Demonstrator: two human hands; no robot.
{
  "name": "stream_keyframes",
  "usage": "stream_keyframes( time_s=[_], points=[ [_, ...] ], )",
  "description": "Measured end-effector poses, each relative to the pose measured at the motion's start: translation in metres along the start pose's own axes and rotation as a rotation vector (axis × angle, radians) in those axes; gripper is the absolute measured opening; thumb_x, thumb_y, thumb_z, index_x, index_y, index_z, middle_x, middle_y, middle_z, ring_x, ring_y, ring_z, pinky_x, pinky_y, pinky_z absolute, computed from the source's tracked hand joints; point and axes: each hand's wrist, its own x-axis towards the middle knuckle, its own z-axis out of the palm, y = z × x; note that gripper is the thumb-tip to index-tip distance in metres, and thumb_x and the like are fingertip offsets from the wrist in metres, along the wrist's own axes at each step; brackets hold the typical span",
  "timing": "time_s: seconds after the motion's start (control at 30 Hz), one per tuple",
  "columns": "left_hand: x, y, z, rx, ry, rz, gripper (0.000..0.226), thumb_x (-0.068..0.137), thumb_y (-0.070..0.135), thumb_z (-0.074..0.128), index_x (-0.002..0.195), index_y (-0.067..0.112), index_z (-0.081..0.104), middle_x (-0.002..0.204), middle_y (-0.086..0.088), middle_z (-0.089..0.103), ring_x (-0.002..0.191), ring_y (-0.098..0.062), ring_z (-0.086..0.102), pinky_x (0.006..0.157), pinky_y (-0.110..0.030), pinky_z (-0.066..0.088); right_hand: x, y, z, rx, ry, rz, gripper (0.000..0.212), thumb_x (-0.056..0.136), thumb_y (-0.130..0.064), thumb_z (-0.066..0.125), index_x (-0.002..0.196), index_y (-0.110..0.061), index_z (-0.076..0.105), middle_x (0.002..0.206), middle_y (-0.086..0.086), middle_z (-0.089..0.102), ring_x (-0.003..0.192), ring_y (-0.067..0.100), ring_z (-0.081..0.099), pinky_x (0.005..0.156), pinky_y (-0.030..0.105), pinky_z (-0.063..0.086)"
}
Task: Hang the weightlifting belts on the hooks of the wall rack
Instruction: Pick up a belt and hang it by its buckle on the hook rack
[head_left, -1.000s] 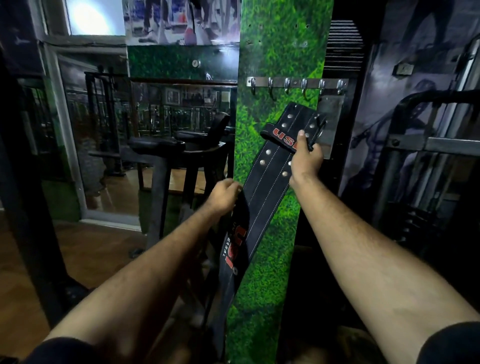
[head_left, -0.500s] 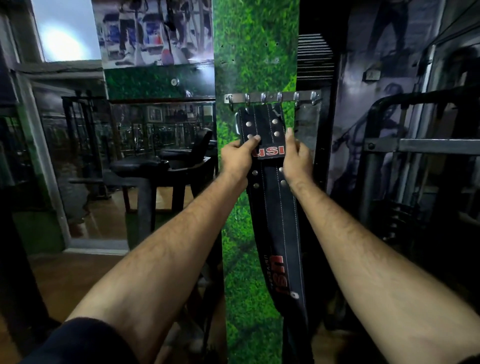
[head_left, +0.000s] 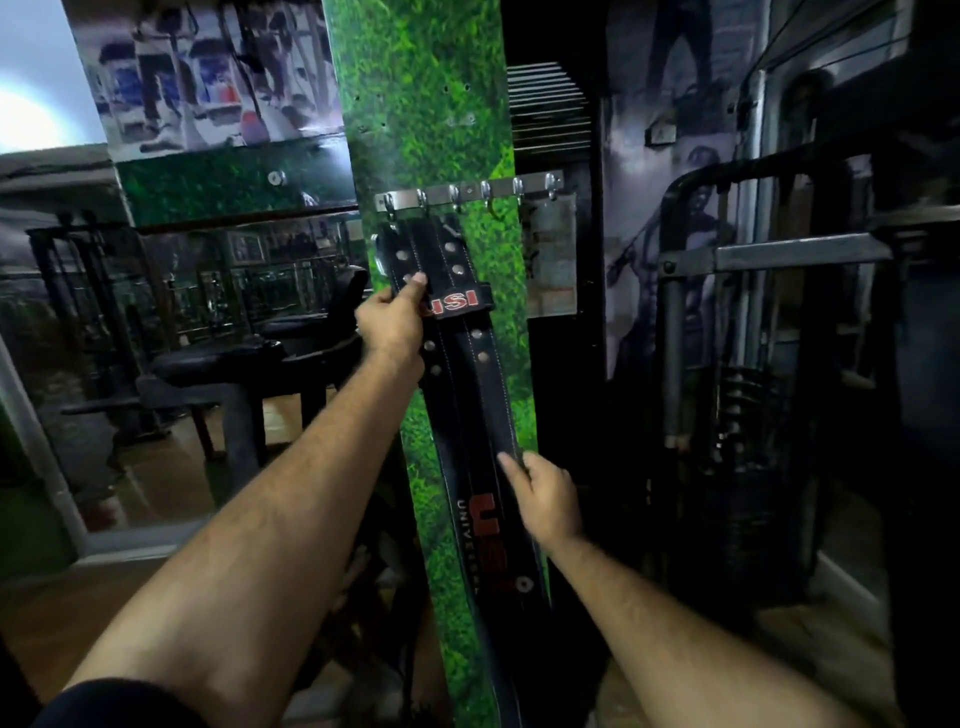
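Head view — left hand (head_left: 390, 323) pinches studded black leather belt (head_left: 470, 395); right hand (head_left: 549, 499), fingers straight, touches it.

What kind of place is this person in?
Most likely a gym: a black weightlifting belt hangs below a wall hook rack, a weight-stack machine stands to the right, and padded benches to the left.

A gym, weight stack (head_left: 737, 415) in a steel machine frame (head_left: 748, 260) on the right, padded bench (head_left: 218, 364) on the left, exercise mural (head_left: 208, 78) above, mirror wall (head_left: 208, 270), lifting belt (head_left: 467, 395) under a hook rack (head_left: 467, 192) on a green turf panel (head_left: 415, 104)
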Motion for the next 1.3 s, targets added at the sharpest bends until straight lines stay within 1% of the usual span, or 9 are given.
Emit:
stream_keyframes(
  time_s=[0.2, 0.3, 0.37, 0.53, 0.7, 0.8, 0.93, 1.17, 1.3],
  points=[
    [0.003, 0.001, -0.013, -0.086, 0.012, -0.051, 0.019, 0.084, 0.026, 0.075, 0.079, 0.016, 0.059, 0.081, -0.006, 0.069, 0.067, -0.024, 0.066, 0.06, -0.04, 0.057, 0.034, -0.02, -0.003, 0.149, -0.092, 0.25, 0.065, 0.076, -0.089, 0.033, 0.061, -0.026, 0.037, 0.057, -0.01, 0.041, 0.06, 0.015, 0.045, 0.061, 0.033, 0.039],
    [0.006, 0.0, -0.016, -0.114, -0.017, -0.061, 0.019, 0.084, 0.021, 0.075, 0.075, 0.015, 0.059, 0.085, -0.01, 0.07, 0.073, -0.026, 0.068, 0.065, -0.044, 0.06, 0.077, -0.073, -0.008, 0.385, 0.003, 0.17, 0.053, 0.09, -0.064, 0.049, 0.065, -0.017, 0.051, 0.056, -0.011, 0.043, 0.055, 0.007, 0.041, 0.058, 0.03, 0.037],
    [0.007, 0.004, -0.016, -0.133, -0.02, -0.065, 0.021, 0.082, 0.021, 0.077, 0.073, 0.016, 0.058, 0.087, -0.012, 0.071, 0.074, -0.028, 0.069, 0.062, -0.042, 0.061, 0.094, -0.104, -0.008, 0.408, 0.067, 0.081, 0.042, 0.095, -0.046, 0.056, 0.063, -0.022, 0.044, 0.056, -0.01, 0.038, 0.053, 0.006, 0.035, 0.054, 0.031, 0.032],
    [0.011, 0.008, -0.017, -0.102, -0.043, -0.01, 0.025, 0.078, 0.023, 0.079, 0.089, 0.009, 0.063, 0.095, -0.019, 0.075, 0.077, -0.029, 0.071, 0.071, -0.046, 0.062, 0.057, -0.087, 0.001, 0.154, 0.131, 0.006, 0.046, 0.095, -0.053, 0.049, 0.067, -0.022, 0.03, 0.052, -0.007, 0.034, 0.047, 0.011, 0.034, 0.047, 0.034, 0.024],
    [-0.001, -0.016, -0.015, -0.027, -0.033, -0.035, 0.04, 0.079, 0.028, 0.078, 0.105, 0.001, 0.064, 0.083, -0.01, 0.071, 0.058, -0.018, 0.064, 0.047, -0.026, 0.05, -0.011, -0.021, 0.021, -0.021, 0.067, 0.153, 0.051, 0.089, -0.071, 0.032, 0.067, -0.025, 0.033, 0.052, -0.005, 0.042, 0.053, 0.022, 0.051, 0.049, 0.031, 0.033],
    [-0.001, -0.027, -0.019, -0.047, 0.013, -0.051, 0.025, 0.08, 0.024, 0.078, 0.092, 0.008, 0.063, 0.078, -0.007, 0.07, 0.057, -0.019, 0.062, 0.045, -0.025, 0.05, -0.025, -0.002, 0.021, -0.148, -0.008, 0.182, 0.057, 0.087, -0.075, 0.022, 0.071, -0.023, 0.037, 0.062, 0.003, 0.056, 0.065, 0.033, 0.059, 0.054, 0.04, 0.046],
    [0.011, -0.019, -0.032, -0.052, 0.02, -0.038, 0.018, 0.081, 0.022, 0.077, 0.076, 0.015, 0.061, 0.081, -0.007, 0.073, 0.069, -0.021, 0.069, 0.067, -0.039, 0.061, -0.053, 0.01, 0.026, -0.307, -0.197, 0.178, 0.045, 0.092, -0.068, 0.033, 0.081, -0.026, 0.043, 0.077, 0.01, 0.065, 0.076, 0.036, 0.064, 0.056, 0.037, 0.044],
    [0.006, -0.031, -0.057, -0.019, -0.074, -0.052, 0.015, 0.086, 0.021, 0.072, 0.094, 0.011, 0.064, 0.077, -0.002, 0.07, 0.059, -0.011, 0.064, 0.05, -0.023, 0.051, 0.008, -0.053, 0.027, 0.147, 0.019, 0.348, 0.052, 0.095, -0.065, 0.033, 0.074, -0.021, 0.05, 0.064, -0.006, 0.056, 0.066, 0.02, 0.057, 0.061, 0.033, 0.044],
    [0.002, -0.033, -0.065, 0.04, -0.142, -0.043, 0.019, 0.081, 0.025, 0.072, 0.095, 0.015, 0.063, 0.079, -0.004, 0.067, 0.068, -0.018, 0.063, 0.058, -0.029, 0.049, 0.07, -0.109, 0.023, 0.517, 0.01, 0.392, 0.055, 0.087, -0.07, 0.043, 0.086, -0.019, 0.065, 0.083, 0.0, 0.072, 0.082, 0.021, 0.068, 0.076, 0.038, 0.055]
  ],
)
